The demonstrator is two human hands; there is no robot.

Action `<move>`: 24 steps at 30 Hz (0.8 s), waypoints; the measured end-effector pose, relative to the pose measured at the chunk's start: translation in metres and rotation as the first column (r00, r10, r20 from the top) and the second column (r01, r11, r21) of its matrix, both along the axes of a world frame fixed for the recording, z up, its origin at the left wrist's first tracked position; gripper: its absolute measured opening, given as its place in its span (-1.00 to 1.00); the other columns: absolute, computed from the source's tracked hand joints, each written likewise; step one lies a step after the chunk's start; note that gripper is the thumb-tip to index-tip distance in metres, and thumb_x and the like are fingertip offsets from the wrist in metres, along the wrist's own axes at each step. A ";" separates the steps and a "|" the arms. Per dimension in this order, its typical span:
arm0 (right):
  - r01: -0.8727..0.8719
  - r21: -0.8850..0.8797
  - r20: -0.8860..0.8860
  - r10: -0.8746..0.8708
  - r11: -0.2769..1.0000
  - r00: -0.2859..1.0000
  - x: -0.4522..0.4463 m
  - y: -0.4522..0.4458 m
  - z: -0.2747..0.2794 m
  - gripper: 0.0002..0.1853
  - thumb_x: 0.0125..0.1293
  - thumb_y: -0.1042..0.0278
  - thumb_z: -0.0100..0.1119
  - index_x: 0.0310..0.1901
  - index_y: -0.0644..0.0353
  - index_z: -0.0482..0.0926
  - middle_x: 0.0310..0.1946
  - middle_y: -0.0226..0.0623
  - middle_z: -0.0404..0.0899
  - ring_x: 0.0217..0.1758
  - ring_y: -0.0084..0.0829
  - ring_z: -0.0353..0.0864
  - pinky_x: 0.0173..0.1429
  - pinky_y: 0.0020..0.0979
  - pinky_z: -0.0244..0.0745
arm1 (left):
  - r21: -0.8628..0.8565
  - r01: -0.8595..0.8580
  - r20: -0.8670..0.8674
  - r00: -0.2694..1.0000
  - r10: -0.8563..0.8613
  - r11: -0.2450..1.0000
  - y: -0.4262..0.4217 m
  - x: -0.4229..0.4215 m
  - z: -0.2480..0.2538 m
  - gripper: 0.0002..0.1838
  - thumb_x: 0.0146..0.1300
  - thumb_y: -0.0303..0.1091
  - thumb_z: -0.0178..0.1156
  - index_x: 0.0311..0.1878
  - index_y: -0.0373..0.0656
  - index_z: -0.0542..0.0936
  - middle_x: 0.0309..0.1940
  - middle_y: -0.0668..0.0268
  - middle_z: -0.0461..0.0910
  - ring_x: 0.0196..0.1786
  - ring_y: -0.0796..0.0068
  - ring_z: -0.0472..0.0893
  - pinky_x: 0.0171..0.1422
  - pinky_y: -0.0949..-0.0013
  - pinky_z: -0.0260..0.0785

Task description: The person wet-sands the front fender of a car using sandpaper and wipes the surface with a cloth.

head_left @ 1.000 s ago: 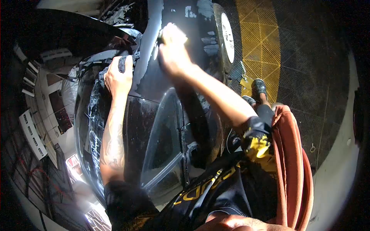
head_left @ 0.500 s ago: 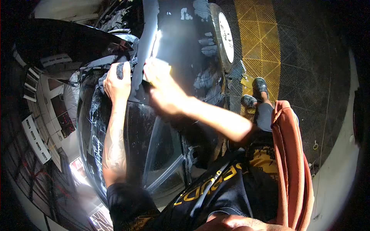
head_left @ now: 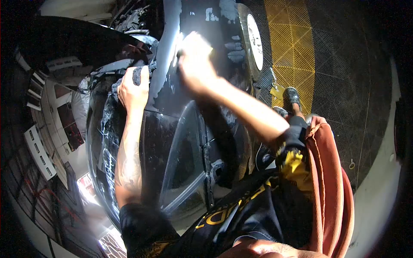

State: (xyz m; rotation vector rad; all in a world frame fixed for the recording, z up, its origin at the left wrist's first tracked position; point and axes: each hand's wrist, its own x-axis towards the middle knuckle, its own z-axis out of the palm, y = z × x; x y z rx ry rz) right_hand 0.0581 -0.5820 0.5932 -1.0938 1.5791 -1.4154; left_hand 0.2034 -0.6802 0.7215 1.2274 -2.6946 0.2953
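Compared with half a second ago, the right hand sits farther up the dark car panel and nearer the wheel, while the left hand keeps almost the same place. One panel lies beneath the right hand, its long axis running away from the person, from beside the side window toward the top of the view, where it leaves the picture. One pale grey band follows its left edge lengthwise, and several grey patches mark its wheel side. Glare and motion blur cover the right hand, so I cannot tell whether it grips anything. Left fingers are bent around one dark, rough piece, which shows beside the thumb with its long axis roughly parallel to the panel's. One white-rimmed wheel and two shoes, one partly hidden, are visible; the yellow floor strip runs beyond the wheel.
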 end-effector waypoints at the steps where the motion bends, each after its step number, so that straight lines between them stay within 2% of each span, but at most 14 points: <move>1: 0.140 -0.192 0.043 -0.134 0.971 0.990 0.027 0.016 0.011 -0.68 0.33 0.47 -0.11 0.05 0.41 0.46 0.01 0.28 0.43 0.18 0.16 0.43 0.34 0.06 0.29 | 0.007 -0.033 0.012 0.999 0.033 0.999 -0.001 0.000 -0.001 -0.62 0.35 0.03 0.26 -0.06 -0.12 0.67 -0.23 0.01 0.72 -0.14 -0.06 0.71 -0.03 0.08 0.51; 3: 0.322 -0.429 -0.124 -0.408 0.844 0.905 0.068 0.043 0.020 -0.67 0.30 0.45 -0.08 0.05 0.42 0.44 0.01 0.30 0.45 0.14 0.20 0.46 0.33 0.07 0.31 | 0.021 -0.038 0.007 0.999 0.038 0.999 -0.003 0.000 -0.003 -0.61 0.35 0.03 0.26 -0.06 -0.12 0.67 -0.23 0.01 0.72 -0.14 -0.06 0.71 -0.03 0.08 0.52; 5: 0.258 -0.420 -0.093 -0.324 0.870 0.942 0.057 0.028 -0.002 -0.59 0.26 0.39 0.00 0.11 0.44 0.41 0.04 0.34 0.44 0.17 0.23 0.46 0.38 0.06 0.30 | 0.026 -0.053 0.010 0.999 0.052 0.998 -0.003 0.003 -0.001 -0.61 0.34 0.03 0.27 -0.06 -0.13 0.67 -0.24 0.01 0.72 -0.14 -0.06 0.71 -0.04 0.08 0.52; 7: 0.165 -0.132 -0.035 -0.171 0.977 0.985 0.003 -0.017 -0.022 -0.58 0.30 0.37 -0.02 0.13 0.43 0.37 0.06 0.33 0.43 0.18 0.22 0.46 0.38 0.05 0.31 | 0.021 -0.023 -0.022 0.999 0.024 1.000 -0.001 -0.001 -0.001 -0.62 0.27 -0.01 0.33 -0.16 -0.19 0.66 -0.25 0.01 0.72 -0.18 -0.07 0.70 -0.05 0.05 0.52; 8: 0.401 -0.270 -0.140 -0.447 0.876 0.883 -0.003 -0.050 -0.051 -0.54 0.33 0.35 -0.04 0.19 0.46 0.33 0.14 0.37 0.40 0.27 0.26 0.40 0.44 0.04 0.26 | 0.018 -0.022 -0.024 0.999 0.023 1.000 0.001 -0.002 -0.002 -0.62 0.27 -0.01 0.33 -0.16 -0.19 0.66 -0.25 0.01 0.72 -0.18 -0.07 0.70 -0.05 0.05 0.52; 10: 0.325 -0.204 -0.100 -0.350 0.923 0.931 0.000 -0.039 -0.041 -0.36 0.41 0.34 -0.19 0.47 0.49 0.10 0.49 0.36 0.06 0.59 0.21 0.02 0.66 -0.02 -0.13 | 0.063 0.002 -0.066 0.998 0.002 0.998 0.002 -0.004 0.005 -0.63 0.23 -0.03 0.37 -0.19 -0.19 0.67 -0.27 0.03 0.72 -0.19 -0.06 0.71 -0.05 0.06 0.53; 12: 0.251 -0.282 -0.094 -0.287 0.926 0.953 0.040 0.003 -0.027 -0.35 0.41 0.36 -0.20 0.49 0.46 0.09 0.52 0.33 0.02 0.61 0.21 -0.04 0.68 -0.02 -0.21 | -0.005 0.142 -0.115 0.983 -0.141 0.990 0.012 -0.015 0.028 -0.72 0.17 -0.17 0.46 -0.25 -0.19 0.69 -0.34 0.08 0.72 -0.27 0.05 0.73 -0.12 0.17 0.56; 14: 0.228 -0.503 -0.023 -0.277 0.834 0.961 0.085 0.050 -0.018 -0.27 0.31 0.36 -0.07 0.48 0.49 0.06 0.46 0.35 0.09 0.57 0.27 0.04 0.64 0.12 -0.18 | -0.057 0.140 -0.191 0.970 -0.148 0.989 0.027 -0.037 0.063 -0.76 0.17 -0.23 0.46 -0.27 -0.20 0.70 -0.37 0.11 0.73 -0.34 0.12 0.73 -0.17 0.22 0.56; 18: 0.233 -0.332 -0.066 -0.269 0.914 0.961 0.021 -0.005 -0.022 -0.38 0.28 0.32 -0.01 0.33 0.51 0.26 0.27 0.35 0.31 0.37 0.27 0.30 0.51 0.05 0.16 | 0.144 0.124 -0.184 0.978 -0.097 0.982 0.046 -0.059 0.082 -0.76 0.18 -0.24 0.46 -0.24 -0.22 0.71 -0.40 0.14 0.74 -0.39 0.24 0.73 -0.19 0.29 0.56; 19: 0.126 -0.186 0.021 -0.124 0.974 0.992 -0.003 -0.027 -0.029 -0.49 0.31 0.30 0.00 0.20 0.50 0.35 0.17 0.34 0.38 0.25 0.25 0.39 0.39 0.03 0.28 | 0.237 0.115 -0.194 0.979 -0.069 0.965 0.047 -0.059 0.073 -0.74 0.16 -0.22 0.46 -0.24 -0.22 0.72 -0.40 0.15 0.74 -0.40 0.24 0.72 -0.19 0.30 0.55; 20: 0.352 -0.308 -0.155 -0.411 0.884 0.898 -0.007 -0.044 -0.038 -0.56 0.33 0.33 -0.03 0.15 0.48 0.38 0.16 0.33 0.40 0.22 0.23 0.40 0.37 0.04 0.29 | 0.235 0.117 -0.122 0.988 -0.091 0.965 0.046 -0.058 0.063 -0.69 0.13 -0.15 0.47 -0.22 -0.20 0.72 -0.36 0.18 0.73 -0.34 0.23 0.72 -0.17 0.27 0.56; 22: 0.132 -0.152 0.077 -0.122 0.979 0.990 0.005 -0.013 -0.004 -0.51 0.32 0.39 -0.05 0.24 0.50 0.34 0.23 0.35 0.35 0.32 0.21 0.36 0.45 0.01 0.22 | 0.186 0.135 0.067 0.986 -0.150 0.973 0.037 -0.043 0.041 -0.57 0.07 -0.06 0.49 -0.10 -0.16 0.70 -0.22 0.19 0.71 -0.17 0.18 0.72 -0.04 0.19 0.55; 23: 0.236 -0.292 -0.091 -0.272 0.927 0.958 0.031 0.004 0.001 -0.42 0.33 0.39 -0.06 0.35 0.51 0.26 0.35 0.36 0.25 0.45 0.20 0.24 0.56 -0.02 0.09 | 0.127 0.210 0.166 0.959 -0.230 0.969 0.033 -0.041 0.038 -0.54 0.05 -0.05 0.51 -0.08 -0.15 0.68 -0.17 0.18 0.70 -0.12 0.14 0.70 0.00 0.17 0.54; 24: 0.165 -0.302 -0.152 -0.218 0.939 0.964 0.059 0.028 0.004 -0.35 0.33 0.39 -0.06 0.42 0.50 0.16 0.42 0.38 0.14 0.54 0.21 0.12 0.63 -0.02 -0.02 | 0.075 0.287 0.268 0.916 -0.297 0.955 0.032 -0.038 0.038 -0.51 0.02 -0.05 0.53 -0.06 -0.14 0.66 -0.13 0.18 0.68 -0.07 0.09 0.69 0.05 0.16 0.53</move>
